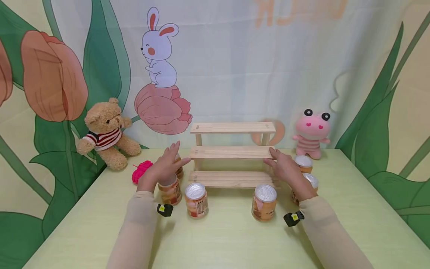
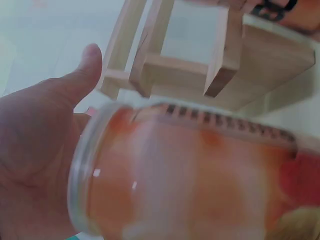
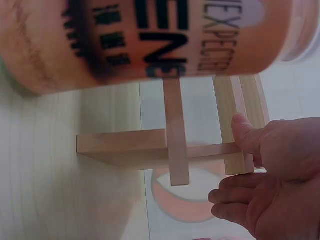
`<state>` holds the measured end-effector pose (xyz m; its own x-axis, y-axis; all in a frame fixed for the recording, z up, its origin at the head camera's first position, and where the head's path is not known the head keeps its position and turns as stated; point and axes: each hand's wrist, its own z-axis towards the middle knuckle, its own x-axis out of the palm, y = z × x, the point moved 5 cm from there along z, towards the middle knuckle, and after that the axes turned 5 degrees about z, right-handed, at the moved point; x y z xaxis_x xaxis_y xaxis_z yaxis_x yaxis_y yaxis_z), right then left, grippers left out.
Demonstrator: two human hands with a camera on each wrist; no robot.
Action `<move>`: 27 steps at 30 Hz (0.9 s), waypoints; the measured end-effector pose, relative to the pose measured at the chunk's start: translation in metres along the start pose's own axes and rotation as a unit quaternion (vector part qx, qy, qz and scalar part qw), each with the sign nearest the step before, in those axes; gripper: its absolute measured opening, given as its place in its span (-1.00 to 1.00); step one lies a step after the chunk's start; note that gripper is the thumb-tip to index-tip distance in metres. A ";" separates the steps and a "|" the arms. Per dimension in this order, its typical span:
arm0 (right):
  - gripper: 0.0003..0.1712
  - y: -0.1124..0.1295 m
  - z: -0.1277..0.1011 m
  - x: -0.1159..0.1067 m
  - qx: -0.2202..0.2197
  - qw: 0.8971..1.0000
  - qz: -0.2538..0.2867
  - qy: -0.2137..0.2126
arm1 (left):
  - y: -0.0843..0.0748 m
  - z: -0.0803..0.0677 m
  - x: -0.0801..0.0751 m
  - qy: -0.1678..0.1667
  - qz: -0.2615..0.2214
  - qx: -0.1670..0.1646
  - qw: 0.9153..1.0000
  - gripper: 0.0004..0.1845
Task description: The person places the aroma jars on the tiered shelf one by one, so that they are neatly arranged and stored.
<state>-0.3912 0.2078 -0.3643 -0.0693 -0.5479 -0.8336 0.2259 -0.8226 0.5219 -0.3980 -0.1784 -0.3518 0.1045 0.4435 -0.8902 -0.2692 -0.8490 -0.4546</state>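
A three-tier wooden shelf (image 1: 231, 152) stands in the middle of the table. At its right end, my right hand (image 1: 287, 170) pinches the end of the middle board, thumb at the front edge, as the right wrist view (image 3: 295, 175) also shows. My left hand (image 1: 164, 164) is held off the shelf's left end with its fingers spread and nothing in them. Under and beside it stand orange-labelled cans, one (image 1: 170, 191) partly behind the wrist. Another can (image 1: 196, 201) stands upright before the shelf at left, and a matching can (image 1: 264, 203) at right.
Two more cans, one of them (image 1: 303, 163) nearer the wall, stand by my right forearm. A pink yarn ball (image 1: 142, 171) lies behind my left wrist. A teddy bear (image 1: 107, 136) sits at back left, a pink plush toy (image 1: 311, 136) at back right. A printed curtain (image 1: 231, 74) hangs behind.
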 end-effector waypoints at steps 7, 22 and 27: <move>-0.24 0.001 0.000 -0.001 0.003 1.000 0.000 0.002 | 0.020 -0.005 -0.009 -0.015 -0.059 0.000 0.998 0.01; -0.24 0.002 -0.001 -0.001 0.001 1.000 0.001 -0.002 | 0.053 0.008 0.008 -0.028 -0.141 -0.077 0.987 0.05; -0.24 0.001 0.000 -0.001 0.010 1.000 0.005 0.004 | 0.057 0.011 0.011 -0.040 -0.175 -0.077 0.981 0.00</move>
<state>-0.3906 0.2071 -0.3632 -0.0593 -0.5546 -0.8300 0.2066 -0.8203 0.5333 -0.4228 -0.2188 -0.3870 0.0866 0.7311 -0.6767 -0.0826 -0.6717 -0.7362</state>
